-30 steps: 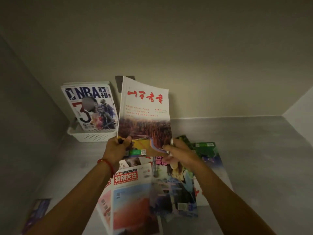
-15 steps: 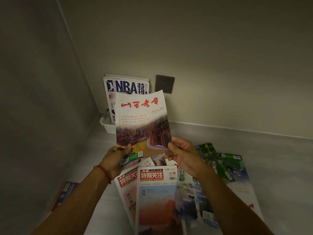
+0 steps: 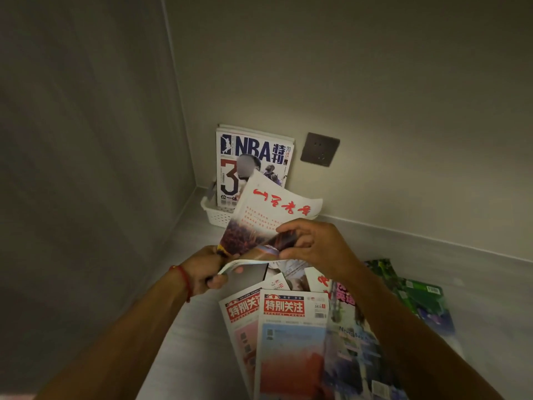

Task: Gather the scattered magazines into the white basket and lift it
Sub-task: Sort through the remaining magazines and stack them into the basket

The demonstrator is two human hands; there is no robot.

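A white magazine with red calligraphy (image 3: 265, 215) leans forward toward the white basket (image 3: 215, 216) in the corner. My left hand (image 3: 206, 271) grips its lower left corner. My right hand (image 3: 310, 241) pinches its lower right edge, and the cover bends there. An NBA magazine (image 3: 251, 160) stands upright in the basket against the wall. Several more magazines lie fanned on the grey surface below my hands, among them two red-titled ones (image 3: 291, 336) and a green one (image 3: 415, 295).
Grey walls meet in a corner just left of the basket. A dark wall socket (image 3: 319, 149) sits right of the NBA magazine. The grey surface (image 3: 476, 269) stretches away to the right.
The magazine has tipped from upright toward the basket and moved closer to it. Its lower edge now curls between my hands. The view has swung left toward the corner.
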